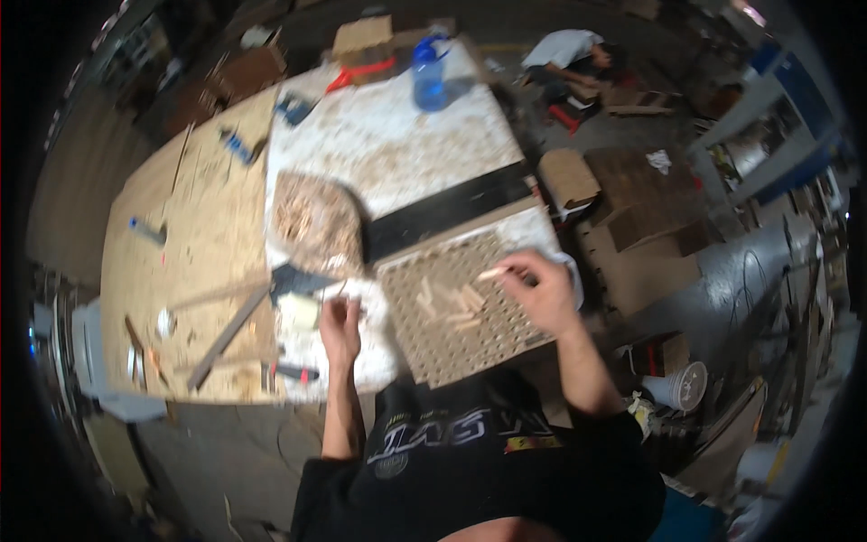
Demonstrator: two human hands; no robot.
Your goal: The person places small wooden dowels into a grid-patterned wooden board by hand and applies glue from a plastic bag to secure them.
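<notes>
The right hand [544, 291] is pinching a peg [489, 274] over the board [424, 350]; the left hand [340, 329] is curling beside it (can't tell if holding). Peg-picking seems to be happening, next needing a steady pinch.

Perforated board [411, 350], brown, laid flat, pierced by rows of holes. Wooden sticks [469, 301], short, pale, loosely scattered across board's middle. Single pale stick [491, 273] held over board.

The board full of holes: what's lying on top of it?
Several short, pale sticks lie loosely scattered near the middle of the board. Whatever is directly under them is covered, and the right hand hides part of the board's right side.
</notes>
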